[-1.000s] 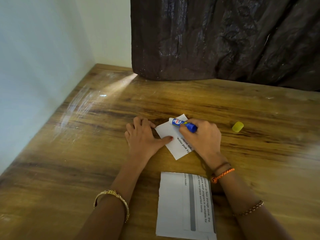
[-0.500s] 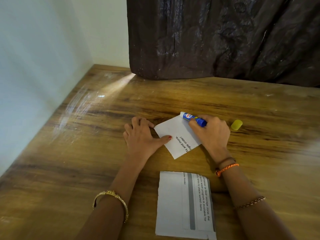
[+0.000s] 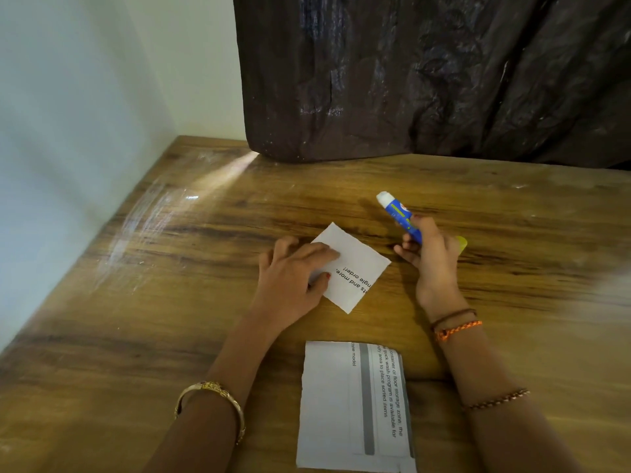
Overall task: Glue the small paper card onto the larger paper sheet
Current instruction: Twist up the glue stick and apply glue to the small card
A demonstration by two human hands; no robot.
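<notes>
The yellow cap (image 3: 461,242) is mostly hidden behind the right hand (image 3: 431,254); the larger paper sheet (image 3: 345,404) is cut off below.

I see a blue glue stick (image 3: 403,218) with a white tip, a white small paper card (image 3: 355,268) with black print, a white larger paper sheet (image 3: 351,407) with a grey stripe, a yellow cap (image 3: 461,242), and a streaky brown wood-grain table (image 3: 136,336).

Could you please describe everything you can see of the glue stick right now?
The glue stick is a slim blue tube with a printed label and an uncapped whitish tip pointing up and away. The right hand grips its lower end, holding it tilted in the air, clear of the small paper card.
</notes>
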